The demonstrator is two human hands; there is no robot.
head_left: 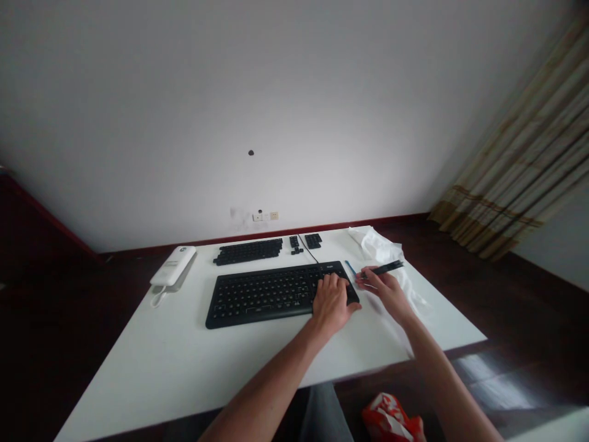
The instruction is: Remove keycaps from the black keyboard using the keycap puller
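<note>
A black keyboard (262, 293) lies on the white table, its keycaps off over most of the board and small light switch points showing. My left hand (332, 301) rests on its right end, fingers stretched over the number area and thumb apart, hiding that part. Just right of the keyboard, my right hand (380, 287) is closed on a slim black tool (389, 267) whose far end points right; its exact kind is unclear. Close to those fingertips, a thin blue stick (350, 267) shows at the keyboard's right edge.
Behind the keyboard sit black keycaps in groups: a large block (251, 250), a small cluster (294, 242) and a number block (313, 240). A cable (309, 250) runs back between them. A white power bank (173, 267) lies left, a crumpled white plastic bag (380, 247) right.
</note>
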